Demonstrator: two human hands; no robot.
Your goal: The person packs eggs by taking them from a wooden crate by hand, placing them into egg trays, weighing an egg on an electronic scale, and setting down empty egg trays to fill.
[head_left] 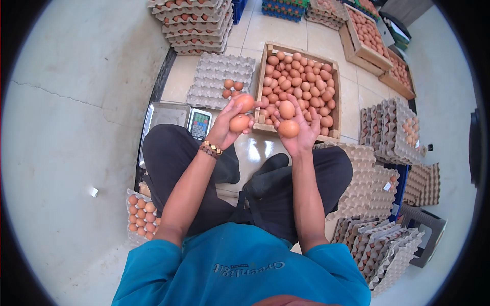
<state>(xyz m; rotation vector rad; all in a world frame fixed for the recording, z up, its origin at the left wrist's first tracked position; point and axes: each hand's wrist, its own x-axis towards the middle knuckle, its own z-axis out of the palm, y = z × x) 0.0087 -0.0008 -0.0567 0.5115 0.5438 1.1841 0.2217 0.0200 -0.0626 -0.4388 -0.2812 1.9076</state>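
Note:
Two brown eggs rest in my left hand, whose fingers curl around them. My right hand is turned palm up and cradles two more eggs between its fingers. Both hands are raised in front of a wooden crate heaped with loose brown eggs, partly hiding its near edge. Just beyond my left hand, a grey cardboard egg tray lies on the floor with several eggs grouped in its right part.
A digital scale with a metal pan sits beside my left knee. Stacked filled trays rise at the back left. Another egg crate is at the back right. More trays stand to the right; a filled tray lies lower left.

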